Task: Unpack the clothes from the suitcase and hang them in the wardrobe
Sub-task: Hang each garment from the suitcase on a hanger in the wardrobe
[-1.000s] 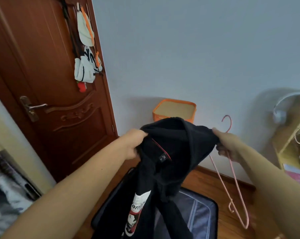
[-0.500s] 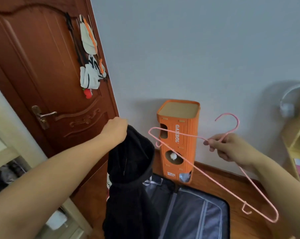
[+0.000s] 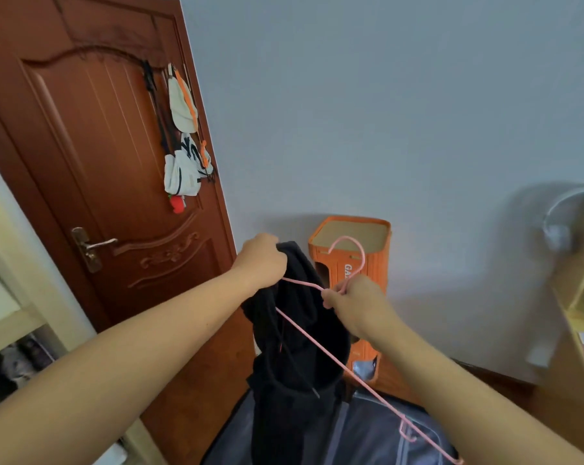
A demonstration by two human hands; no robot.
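Left hand (image 3: 262, 260) grip clamped on black hoodie (image 3: 294, 347), right hand (image 3: 354, 302) pinching pink hanger (image 3: 320, 335). Risk: hanger arm snags drawstring, misses neck opening; hoodie slips to suitcase (image 3: 377, 441).

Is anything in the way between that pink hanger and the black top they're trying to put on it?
Nothing visible is. The left hand holds the black top up by its upper edge, and the right hand holds the hanger by its neck. One hanger arm already reaches the cloth beside the left hand.
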